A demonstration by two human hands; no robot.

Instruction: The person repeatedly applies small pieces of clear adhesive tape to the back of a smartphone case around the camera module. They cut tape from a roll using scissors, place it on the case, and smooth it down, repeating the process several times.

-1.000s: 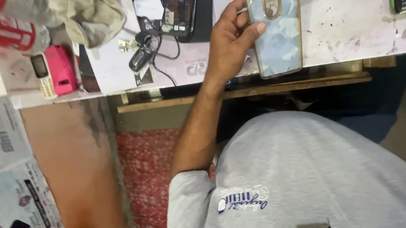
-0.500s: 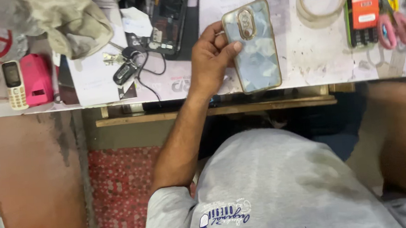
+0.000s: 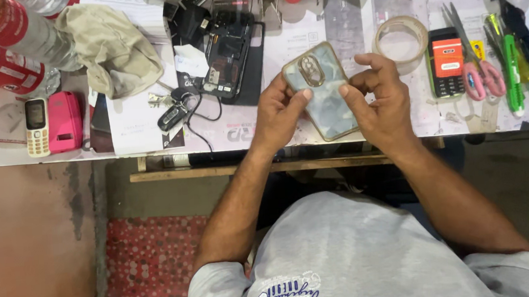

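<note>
Cluttered workbench (image 3: 355, 18); both hands' fingers (image 3: 298, 99) partly cover phone (image 3: 326, 91).

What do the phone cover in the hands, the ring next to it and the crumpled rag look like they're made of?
The phone cover looks like glossy plastic or soft rubbery material, with a pale blue marbled print and a gold-toned rim. Both the left hand and the right hand hold it. The tape roll looks like clear film tape, see-through and shiny. The rag seems woven cloth, beige, matte and creased.

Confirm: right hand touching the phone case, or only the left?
Touching. The head view shows the right hand with its thumb pressed on the phone case; the left hand grips its opposite edge.
</note>
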